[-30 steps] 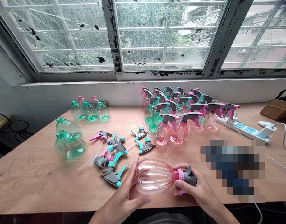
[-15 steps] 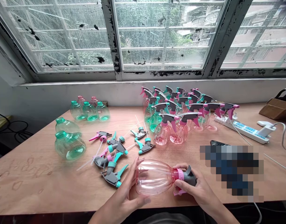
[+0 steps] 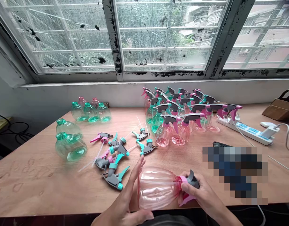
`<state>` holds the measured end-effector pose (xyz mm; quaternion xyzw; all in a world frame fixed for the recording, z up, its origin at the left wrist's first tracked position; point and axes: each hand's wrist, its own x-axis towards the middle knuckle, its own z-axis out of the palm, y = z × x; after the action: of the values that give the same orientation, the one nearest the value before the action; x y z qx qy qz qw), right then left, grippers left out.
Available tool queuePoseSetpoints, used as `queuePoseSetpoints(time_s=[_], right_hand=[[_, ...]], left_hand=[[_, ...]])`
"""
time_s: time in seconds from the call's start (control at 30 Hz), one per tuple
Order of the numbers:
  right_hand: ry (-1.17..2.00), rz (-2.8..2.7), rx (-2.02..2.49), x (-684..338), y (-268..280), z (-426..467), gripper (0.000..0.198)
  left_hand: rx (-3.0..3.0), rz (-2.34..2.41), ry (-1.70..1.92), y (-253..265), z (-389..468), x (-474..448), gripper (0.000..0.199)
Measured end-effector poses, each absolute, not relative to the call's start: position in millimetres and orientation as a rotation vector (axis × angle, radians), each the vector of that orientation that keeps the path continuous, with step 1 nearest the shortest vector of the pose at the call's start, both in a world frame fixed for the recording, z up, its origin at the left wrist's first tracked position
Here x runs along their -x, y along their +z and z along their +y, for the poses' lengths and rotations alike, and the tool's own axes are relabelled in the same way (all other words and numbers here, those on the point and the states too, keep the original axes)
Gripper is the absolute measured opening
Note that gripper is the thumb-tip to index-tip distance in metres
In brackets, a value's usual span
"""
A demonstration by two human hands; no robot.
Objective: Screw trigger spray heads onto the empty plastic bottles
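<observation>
A clear pink spray bottle [image 3: 158, 188] lies on its side in the air over the table's front edge, its base towards the left. My right hand [image 3: 197, 193] is closed around the pink collar and grey trigger sprayer [image 3: 193, 179] at its neck. Beside the base, my left hand [image 3: 128, 197] has its fingers stretched and thumb apart; whether the palm touches the bottle I cannot tell. Several loose trigger sprayers in grey with teal or pink parts, one of them a teal-and-grey sprayer [image 3: 113, 179], lie just beyond my left hand.
Behind the loose sprayers, on the left, stand green bottles [image 3: 71, 149] and a few pink ones, without sprayers. Assembled spray bottles [image 3: 179, 135] crowd the back centre. A white power strip [image 3: 250, 133], a partly pixelated phone [image 3: 221, 144] and a brown bag [image 3: 281, 108] are on the right.
The bottle has rolled about its length and dropped slightly towards me, with the pink trigger now lower. My left hand's fingers have straightened away from the base.
</observation>
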<state>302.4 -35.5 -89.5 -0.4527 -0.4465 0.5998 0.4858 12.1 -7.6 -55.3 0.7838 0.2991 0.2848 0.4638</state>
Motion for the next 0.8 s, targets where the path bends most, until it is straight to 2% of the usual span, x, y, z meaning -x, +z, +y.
queuePoseSetpoints(time_s=[0.03,0.13,0.23,0.27,0.37,0.4,0.47,0.53,0.63,0.7,0.77,0.8], right_hand=[[1.472,-1.055,1.115,-303.1,-90.1,-35.7,0.039],[1.525,-0.977,1.097,-302.5,-87.8,-35.9,0.041],[1.529,-0.981,1.023,-299.6,-83.8,-37.5,0.041],[1.473,-1.010,1.022,-298.7,-82.9,-39.0,0.039],[1.086,-1.172,1.116,-298.0,-80.8,-47.1,0.028],[0.940,-1.241,1.135,-298.4,-79.9,-50.4,0.027],[0.747,-1.400,1.112,-299.5,-76.8,-56.0,0.029],[0.702,-1.489,1.125,-299.7,-72.5,-58.8,0.031],[1.018,-1.377,1.209,-296.5,-66.6,-57.4,0.025],[1.397,-1.160,1.153,-292.6,-64.6,-55.8,0.039],[1.573,-1.020,1.072,-290.1,-63.4,-55.6,0.047],[1.531,-1.044,1.069,-290.2,-62.7,-56.0,0.046]], left_hand=[[-2.020,0.749,0.679,-53.3,-8.9,-11.9,0.091],[-2.316,0.773,0.706,-47.8,-14.0,-12.2,0.070],[-2.482,0.802,0.760,-45.9,-18.3,-13.6,0.073],[-2.463,0.837,0.759,-46.1,-19.0,-14.1,0.076],[-2.275,0.932,0.720,-47.7,-17.7,-14.4,0.109],[-2.212,0.943,0.719,-48.4,-16.4,-14.2,0.112],[-2.125,0.932,0.733,-49.9,-13.7,-13.7,0.099],[-2.068,0.928,0.764,-51.0,-12.1,-13.9,0.082],[-2.066,0.905,0.833,-51.0,-12.9,-15.0,0.071],[-2.095,0.861,0.906,-49.7,-14.6,-14.5,0.068],[-2.074,0.828,0.926,-48.3,-15.4,-12.2,0.072],[-2.024,0.821,0.908,-48.0,-15.3,-10.4,0.080]])
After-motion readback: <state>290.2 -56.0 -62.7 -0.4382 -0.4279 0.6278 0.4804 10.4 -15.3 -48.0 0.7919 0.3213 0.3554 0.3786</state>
